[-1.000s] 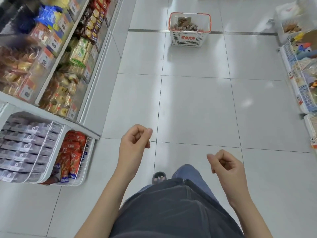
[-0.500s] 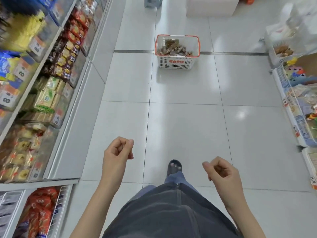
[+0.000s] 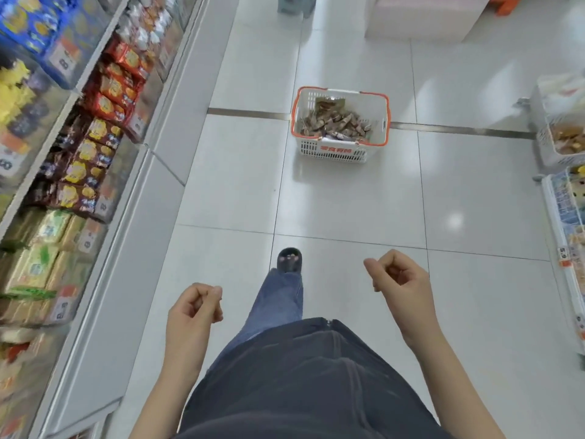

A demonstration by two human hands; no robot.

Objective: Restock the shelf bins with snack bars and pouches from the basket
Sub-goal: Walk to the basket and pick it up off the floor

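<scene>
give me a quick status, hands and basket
Left hand and right hand both curled, holding nothing. Basket on the floor ahead, out of reach, brown snack packs inside. Bare tiles between, nothing blocking.

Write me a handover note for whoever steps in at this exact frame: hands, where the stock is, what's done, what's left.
Left hand: fingers curled, holding nothing.
Right hand: fingers curled, holding nothing.
Basket: white with an orange rim, standing on the floor ahead in the aisle, out of arm's reach, with a pile of brownish snack packs inside.
Shelf bins: along the left side, already holding various packaged snacks.
Done: nothing in hand; how much has been shelved cannot be told from this view.
Left: walk up to the basket, pick up packs, and place them in the matching bins.
</scene>
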